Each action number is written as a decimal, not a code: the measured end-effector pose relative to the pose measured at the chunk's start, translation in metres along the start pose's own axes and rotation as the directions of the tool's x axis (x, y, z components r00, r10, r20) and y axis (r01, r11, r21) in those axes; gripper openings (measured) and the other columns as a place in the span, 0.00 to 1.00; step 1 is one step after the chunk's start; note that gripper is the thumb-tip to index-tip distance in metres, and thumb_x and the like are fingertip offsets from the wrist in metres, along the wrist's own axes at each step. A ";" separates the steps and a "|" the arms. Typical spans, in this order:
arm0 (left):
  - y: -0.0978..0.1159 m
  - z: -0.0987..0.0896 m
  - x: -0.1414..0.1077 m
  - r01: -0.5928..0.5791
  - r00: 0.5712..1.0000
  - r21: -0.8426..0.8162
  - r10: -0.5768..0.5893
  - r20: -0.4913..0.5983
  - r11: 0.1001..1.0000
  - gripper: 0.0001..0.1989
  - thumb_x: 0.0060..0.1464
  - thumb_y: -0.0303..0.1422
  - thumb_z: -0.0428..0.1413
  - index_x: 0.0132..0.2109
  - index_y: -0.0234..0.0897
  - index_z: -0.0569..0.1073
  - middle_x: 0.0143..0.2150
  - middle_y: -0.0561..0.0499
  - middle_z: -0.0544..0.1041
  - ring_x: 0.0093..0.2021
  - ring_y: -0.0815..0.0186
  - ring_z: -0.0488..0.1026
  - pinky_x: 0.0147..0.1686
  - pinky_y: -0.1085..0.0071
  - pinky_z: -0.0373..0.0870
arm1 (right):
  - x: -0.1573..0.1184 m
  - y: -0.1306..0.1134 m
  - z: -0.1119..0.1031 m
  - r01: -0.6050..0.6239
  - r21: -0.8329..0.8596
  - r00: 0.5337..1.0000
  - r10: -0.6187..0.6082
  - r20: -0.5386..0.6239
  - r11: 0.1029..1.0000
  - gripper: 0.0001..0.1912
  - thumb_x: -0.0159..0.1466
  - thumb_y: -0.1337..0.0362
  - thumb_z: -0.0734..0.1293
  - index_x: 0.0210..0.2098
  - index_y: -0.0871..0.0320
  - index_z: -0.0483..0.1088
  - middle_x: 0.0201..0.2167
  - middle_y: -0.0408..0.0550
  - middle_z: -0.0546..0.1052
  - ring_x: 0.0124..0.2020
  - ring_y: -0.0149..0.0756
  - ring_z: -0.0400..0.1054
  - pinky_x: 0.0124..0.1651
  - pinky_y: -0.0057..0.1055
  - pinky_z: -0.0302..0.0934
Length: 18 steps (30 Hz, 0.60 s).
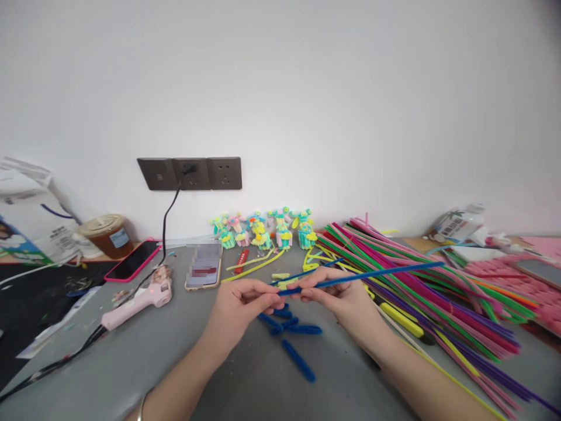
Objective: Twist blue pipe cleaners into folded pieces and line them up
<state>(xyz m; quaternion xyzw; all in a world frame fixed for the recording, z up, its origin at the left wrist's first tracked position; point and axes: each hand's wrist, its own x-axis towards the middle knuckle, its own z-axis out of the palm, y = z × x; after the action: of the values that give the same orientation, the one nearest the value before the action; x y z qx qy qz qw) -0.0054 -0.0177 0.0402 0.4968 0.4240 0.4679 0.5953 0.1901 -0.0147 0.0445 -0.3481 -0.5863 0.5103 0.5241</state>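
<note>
Between my two hands, above the middle of the grey mat, runs a long blue pipe cleaner (381, 273). My left hand (245, 301) pinches its near end with thumb and forefinger. A short way along, my right hand (333, 292) grips it too, and the free length sticks out to the right. Under my hands lie several short folded blue pipe cleaner pieces (302, 329), one of them (298, 361) apart and nearer to me. Pale yellow pieces (280, 276) sit just behind my fingertips, partly hidden.
A large bundle of coloured pipe cleaners (438, 292) spreads on the right, with a yellow cutter (401, 318) beside it. Several small pipe cleaner figures (283, 228) stand along the wall. A pink glue gun (135, 307), phones (134, 261) and a drink cup (107, 237) are on the left.
</note>
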 end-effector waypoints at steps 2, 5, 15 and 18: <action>-0.001 0.000 0.001 -0.002 1.000 -0.072 0.002 -0.010 0.997 0.11 0.41 0.36 0.68 0.31 0.33 0.80 0.26 0.47 0.82 0.29 0.64 0.80 0.30 0.75 0.75 | -0.001 0.001 -0.001 0.036 -0.046 0.999 -0.037 -0.002 0.998 0.05 0.56 0.63 0.74 0.29 0.56 0.76 0.32 0.49 0.82 0.32 0.39 0.78 0.34 0.32 0.74; -0.004 0.006 0.000 0.054 0.997 -0.284 -0.065 -0.029 0.957 0.13 0.40 0.35 0.70 0.34 0.34 0.80 0.27 0.48 0.82 0.30 0.67 0.79 0.30 0.78 0.74 | -0.004 0.003 0.002 0.199 -0.186 0.978 -0.207 -0.022 0.962 0.03 0.58 0.66 0.72 0.28 0.56 0.74 0.32 0.48 0.81 0.34 0.38 0.76 0.37 0.31 0.71; -0.019 0.029 -0.012 0.180 0.982 -0.496 -0.187 0.036 0.849 0.13 0.38 0.34 0.71 0.32 0.32 0.81 0.27 0.51 0.77 0.26 0.74 0.71 0.26 0.80 0.70 | -0.017 0.007 0.012 0.482 -0.499 0.873 -0.442 0.206 0.720 0.07 0.62 0.72 0.66 0.29 0.55 0.69 0.32 0.47 0.70 0.33 0.35 0.68 0.35 0.30 0.63; -0.020 0.027 -0.011 0.192 0.979 -0.476 -0.203 0.030 0.858 0.13 0.39 0.36 0.70 0.31 0.33 0.80 0.27 0.52 0.76 0.27 0.73 0.71 0.24 0.80 0.68 | -0.014 0.007 0.009 0.478 -0.572 0.875 -0.419 0.244 0.666 0.05 0.63 0.71 0.66 0.31 0.55 0.70 0.33 0.48 0.71 0.35 0.36 0.68 0.36 0.31 0.63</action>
<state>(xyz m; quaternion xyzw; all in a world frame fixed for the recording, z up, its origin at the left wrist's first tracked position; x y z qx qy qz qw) 0.0215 -0.0349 0.0252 0.2841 0.3508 0.4994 0.7395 0.1834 -0.0284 0.0346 -0.3208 -0.8104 0.1609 0.4631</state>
